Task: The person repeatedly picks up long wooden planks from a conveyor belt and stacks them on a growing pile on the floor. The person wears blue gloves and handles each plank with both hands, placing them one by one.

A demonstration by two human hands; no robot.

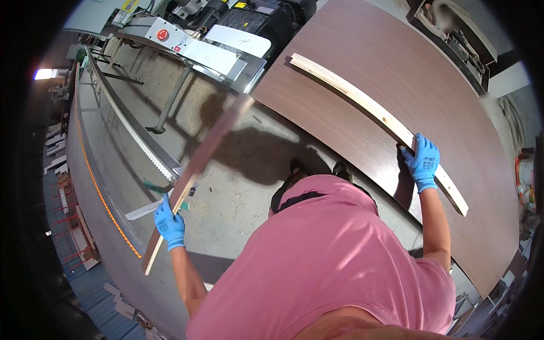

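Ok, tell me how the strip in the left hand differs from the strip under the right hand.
The dark brown strip is held in the air by the left hand, tilted over the floor; the pale wood strip lies flat on the big brown panel, with the right hand on it. The dark one looks faced like the panel; the pale one shows bare wood grain. Both are long and narrow, and each has a blue-gloved hand near one end.

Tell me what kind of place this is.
Most likely a woodworking or panel-furniture workshop. A large dark wood-grain panel carries a pale wood strip that the gloved right hand grips; the left hand holds a narrow laminated strip beside an industrial machine with a red stop button.
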